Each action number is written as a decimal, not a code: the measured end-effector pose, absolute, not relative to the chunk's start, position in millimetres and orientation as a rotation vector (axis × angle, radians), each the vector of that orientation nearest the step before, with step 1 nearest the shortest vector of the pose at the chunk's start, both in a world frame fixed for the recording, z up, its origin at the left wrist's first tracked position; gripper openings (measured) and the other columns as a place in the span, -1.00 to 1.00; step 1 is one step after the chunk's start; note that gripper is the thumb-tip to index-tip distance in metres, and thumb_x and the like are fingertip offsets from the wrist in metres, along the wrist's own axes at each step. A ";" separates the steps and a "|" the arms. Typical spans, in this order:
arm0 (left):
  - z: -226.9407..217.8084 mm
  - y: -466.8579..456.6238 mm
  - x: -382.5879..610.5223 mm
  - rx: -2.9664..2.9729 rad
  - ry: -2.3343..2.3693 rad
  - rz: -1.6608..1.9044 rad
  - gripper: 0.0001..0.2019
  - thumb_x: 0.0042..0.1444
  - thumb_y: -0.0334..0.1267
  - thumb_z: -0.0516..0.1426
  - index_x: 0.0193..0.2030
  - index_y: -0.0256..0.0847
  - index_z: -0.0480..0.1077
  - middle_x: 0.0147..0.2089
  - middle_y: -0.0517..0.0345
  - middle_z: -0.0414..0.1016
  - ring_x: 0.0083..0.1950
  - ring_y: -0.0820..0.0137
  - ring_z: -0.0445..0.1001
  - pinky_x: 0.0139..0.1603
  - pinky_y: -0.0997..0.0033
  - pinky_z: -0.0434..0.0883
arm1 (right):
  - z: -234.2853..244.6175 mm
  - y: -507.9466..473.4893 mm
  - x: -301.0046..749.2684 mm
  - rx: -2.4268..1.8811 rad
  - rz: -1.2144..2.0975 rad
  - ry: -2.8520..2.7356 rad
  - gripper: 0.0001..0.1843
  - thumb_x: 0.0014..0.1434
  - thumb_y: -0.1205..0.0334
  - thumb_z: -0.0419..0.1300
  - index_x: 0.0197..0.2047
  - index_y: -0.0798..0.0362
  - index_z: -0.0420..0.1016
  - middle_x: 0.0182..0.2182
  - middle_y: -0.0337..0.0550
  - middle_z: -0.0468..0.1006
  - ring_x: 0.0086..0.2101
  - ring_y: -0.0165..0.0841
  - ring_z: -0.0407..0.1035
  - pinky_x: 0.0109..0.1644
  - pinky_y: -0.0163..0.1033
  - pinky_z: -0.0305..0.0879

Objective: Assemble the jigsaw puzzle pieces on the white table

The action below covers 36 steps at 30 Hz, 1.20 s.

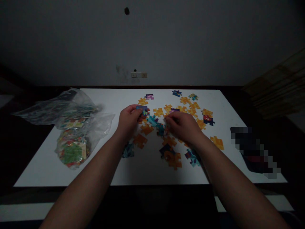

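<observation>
My left hand (130, 119) is closed, with thumb and fingers pinching a blue-purple puzzle piece (142, 109) above the table. To its right, my right hand (182, 124) has its fingers bent together over the scattered pieces; whatever is between the fingertips is hidden. A light teal puzzle piece (152, 121) lies between the two hands. Just below the right fingertips is a dark teal puzzle piece (161, 130). Orange puzzle pieces (147, 128) surround both hands, and a purple-edged piece (174, 110) shows behind the right one.
Clear plastic bags (73, 149) with colourful pieces sit on the left of the white table (100, 175). A dark, pixelated object (254, 156) lies near the right edge. Several pieces, including a dark blue one (177, 93), lie at the back. Wall sockets (138, 75) are beyond.
</observation>
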State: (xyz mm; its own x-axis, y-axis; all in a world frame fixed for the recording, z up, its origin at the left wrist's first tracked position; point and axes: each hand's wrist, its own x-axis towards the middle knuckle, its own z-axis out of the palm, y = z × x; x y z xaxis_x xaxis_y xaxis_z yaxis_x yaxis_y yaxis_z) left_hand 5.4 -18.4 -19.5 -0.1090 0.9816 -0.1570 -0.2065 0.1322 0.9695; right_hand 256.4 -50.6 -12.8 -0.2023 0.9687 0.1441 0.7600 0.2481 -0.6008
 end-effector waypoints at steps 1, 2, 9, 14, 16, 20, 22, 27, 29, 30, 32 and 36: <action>-18.6 -17.9 4.0 0.904 1.211 1.298 -0.78 0.08 -0.21 0.47 -0.17 -0.20 0.64 -0.28 0.03 0.73 -0.35 0.37 0.62 -0.26 0.39 0.57 | -12.5 -51.0 257.0 -1.567 0.541 -2.006 -0.70 0.51 0.05 0.21 -0.24 -0.08 0.68 -0.25 -0.06 0.75 -0.27 -0.14 0.55 -0.17 -0.05 0.31; -17.6 -17.2 2.4 0.920 1.212 1.327 -0.75 0.07 -0.20 0.48 -0.14 -0.19 0.64 -0.32 0.08 0.70 -0.37 0.36 0.61 -0.26 0.38 0.57 | -12.0 -51.3 257.7 -1.560 0.524 -1.973 -0.70 0.51 0.05 0.21 -0.22 -0.08 0.69 -0.23 -0.05 0.76 -0.24 -0.12 0.56 -0.14 -0.03 0.33; -19.0 -6.7 -20.4 1.414 1.591 1.391 -0.76 0.18 -0.23 0.34 -0.01 -0.12 0.68 -0.38 0.22 0.55 -0.32 0.30 0.54 -0.20 0.36 0.45 | 1.1 -53.4 270.0 -1.350 0.441 -1.477 -0.76 0.52 0.02 0.23 -0.06 -0.13 0.72 -0.26 -0.15 0.71 -0.20 -0.13 0.59 -0.03 -0.02 0.45; -28.3 0.2 -36.7 1.620 2.004 1.113 -0.77 0.25 -0.26 0.27 0.03 -0.12 0.64 -0.14 -0.01 0.70 -0.12 0.12 0.60 -0.04 0.19 0.45 | 32.8 -62.3 292.7 -1.314 0.416 -1.435 -0.78 0.51 0.03 0.26 -0.07 -0.11 0.72 -0.33 -0.17 0.66 -0.32 -0.20 0.52 -0.15 -0.07 0.42; -30.4 1.8 -39.6 1.668 2.068 1.008 -0.77 0.28 -0.25 0.25 0.04 -0.13 0.64 0.01 -0.14 0.74 0.02 0.00 0.64 0.08 0.08 0.48 | 49.3 -65.7 307.1 -1.393 0.415 -1.593 -0.79 0.50 0.06 0.27 -0.07 -0.10 0.74 -0.30 -0.14 0.70 -0.30 -0.19 0.54 -0.14 -0.07 0.41; -32.5 5.0 -39.6 1.770 2.106 0.857 -0.71 0.36 -0.19 0.22 0.13 -0.16 0.65 0.15 -0.23 0.75 0.17 -0.10 0.67 0.22 -0.03 0.51 | 65.3 -58.9 329.8 -1.525 0.427 -2.071 -0.77 0.47 0.09 0.26 -0.02 -0.10 0.77 -0.18 -0.10 0.78 -0.21 -0.14 0.60 -0.09 -0.06 0.41; -33.7 6.8 -39.4 1.820 2.122 0.789 -0.67 0.38 -0.15 0.20 0.18 -0.16 0.65 0.18 -0.21 0.75 0.20 -0.10 0.67 0.27 -0.04 0.52 | 58.3 -48.7 330.4 -1.597 0.431 -2.241 -0.72 0.47 0.11 0.22 0.03 -0.05 0.76 -0.10 -0.04 0.79 -0.14 -0.09 0.62 -0.05 -0.03 0.44; -38.5 10.6 -42.7 1.935 2.106 0.724 -0.60 0.40 -0.08 0.18 0.23 -0.18 0.66 0.23 -0.21 0.73 0.26 -0.10 0.65 0.33 -0.06 0.52 | 19.3 -31.9 306.0 -1.737 0.279 -2.445 -0.67 0.50 0.08 0.20 0.09 0.06 0.72 0.06 0.20 0.73 0.10 0.09 0.58 0.20 0.10 0.46; -40.7 11.3 -44.0 1.970 2.094 0.721 -0.59 0.39 -0.07 0.18 0.23 -0.19 0.66 0.23 -0.22 0.72 0.27 -0.12 0.64 0.34 -0.10 0.52 | 9.1 -32.7 297.7 -1.748 0.263 -2.480 -0.64 0.50 0.10 0.20 0.16 0.09 0.70 0.08 0.23 0.70 0.13 0.10 0.55 0.24 0.10 0.45; -41.7 11.4 -44.3 1.986 2.087 0.726 -0.58 0.39 -0.06 0.18 0.22 -0.20 0.67 0.23 -0.23 0.71 0.27 -0.13 0.63 0.35 -0.11 0.52 | 6.6 -33.9 295.6 -1.745 0.265 -2.489 -0.63 0.50 0.14 0.18 0.20 0.11 0.68 0.09 0.24 0.69 0.14 0.09 0.54 0.25 0.09 0.44; -43.2 11.3 -44.3 2.021 2.074 0.740 -0.58 0.39 -0.05 0.18 0.22 -0.20 0.67 0.23 -0.24 0.71 0.28 -0.14 0.62 0.37 -0.13 0.51 | 5.7 -36.3 296.1 -1.736 0.281 -2.479 -0.60 0.51 0.21 0.13 0.25 0.12 0.66 0.11 0.23 0.69 0.16 0.08 0.54 0.25 0.07 0.43; -43.8 10.1 -42.8 2.082 2.024 0.735 -0.55 0.37 -0.03 0.19 0.26 -0.18 0.66 0.25 -0.21 0.69 0.29 -0.11 0.61 0.40 -0.11 0.49 | 11.0 -37.4 310.9 -1.826 0.288 -2.354 -0.57 0.51 0.28 0.05 0.23 0.04 0.68 0.15 0.15 0.72 0.14 0.06 0.57 0.13 0.04 0.44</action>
State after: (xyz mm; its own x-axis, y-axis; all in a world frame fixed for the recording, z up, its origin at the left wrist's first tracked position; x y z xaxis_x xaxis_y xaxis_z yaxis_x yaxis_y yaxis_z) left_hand -42.8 10.1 -43.8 -0.0280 0.9702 0.2408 0.8985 -0.0812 0.4315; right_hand 310.9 -37.4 11.0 -0.2488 0.9686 -0.0005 0.9401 0.2413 -0.2406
